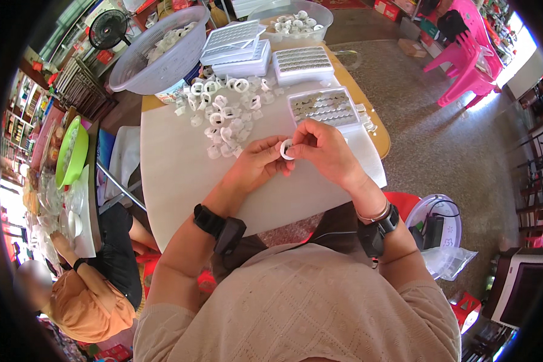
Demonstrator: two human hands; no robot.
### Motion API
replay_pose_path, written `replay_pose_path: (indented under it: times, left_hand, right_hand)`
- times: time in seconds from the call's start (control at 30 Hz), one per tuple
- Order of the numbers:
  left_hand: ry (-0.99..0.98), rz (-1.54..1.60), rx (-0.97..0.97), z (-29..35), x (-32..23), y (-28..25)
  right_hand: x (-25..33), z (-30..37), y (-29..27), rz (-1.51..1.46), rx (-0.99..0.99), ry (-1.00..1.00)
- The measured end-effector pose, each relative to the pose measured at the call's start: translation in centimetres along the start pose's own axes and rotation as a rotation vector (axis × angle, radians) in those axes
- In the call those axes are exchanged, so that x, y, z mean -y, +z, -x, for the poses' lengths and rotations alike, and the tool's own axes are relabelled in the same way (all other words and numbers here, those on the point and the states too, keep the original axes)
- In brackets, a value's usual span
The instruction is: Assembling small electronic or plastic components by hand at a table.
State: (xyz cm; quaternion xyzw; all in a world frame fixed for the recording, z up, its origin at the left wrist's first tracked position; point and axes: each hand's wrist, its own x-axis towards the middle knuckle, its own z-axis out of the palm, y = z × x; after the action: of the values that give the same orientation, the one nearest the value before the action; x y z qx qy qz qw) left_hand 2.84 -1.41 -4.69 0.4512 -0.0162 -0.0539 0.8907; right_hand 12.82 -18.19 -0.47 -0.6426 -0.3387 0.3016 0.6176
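Over the middle of the table, my left hand (260,161) grips a small white plastic ring (286,149) by its left side. The fingers of my right hand (324,149) are pinched at the ring's right side, near a dark spot inside it; whether they hold a separate small piece is hidden. Just beyond my right hand lies a white tray (323,108) with rows of small round silvery pieces. A loose heap of white rings and clear plastic caps (225,114) spreads on the table to the far left of my hands.
Stacked white trays (238,45) and another filled tray (301,63) stand at the far side. Behind them are a large grey basin (157,54) and a clear tub (292,24) of white parts. A co-worker in orange (90,295) sits at left; a pink chair (470,57) stands far right.
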Motion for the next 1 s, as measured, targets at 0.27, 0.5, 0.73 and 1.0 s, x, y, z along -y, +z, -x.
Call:
replay_pose_path:
  times: [0.27, 0.5, 0.73, 1.0]
  left_hand:
    - [0.048, 0.078, -0.045, -0.3, -0.1, -0.5]
    - [0.051, 0.131, -0.104, -0.3, -0.8, 0.3]
    - [0.038, 0.135, -0.105, -0.2, -0.7, -0.3]
    - [0.052, 0.180, -0.081, -0.4, -0.6, -0.4]
  right_hand:
    - [0.2, -1.9, -3.4, 0.526, -0.455, -0.275]
    - [-2.4, -4.3, -2.9, 1.050, -0.586, -0.465]
    - [-1.8, -4.1, -2.5, 1.000, -0.557, -0.398]
    - [1.1, -0.5, 1.7, 0.374, -0.375, -0.386]
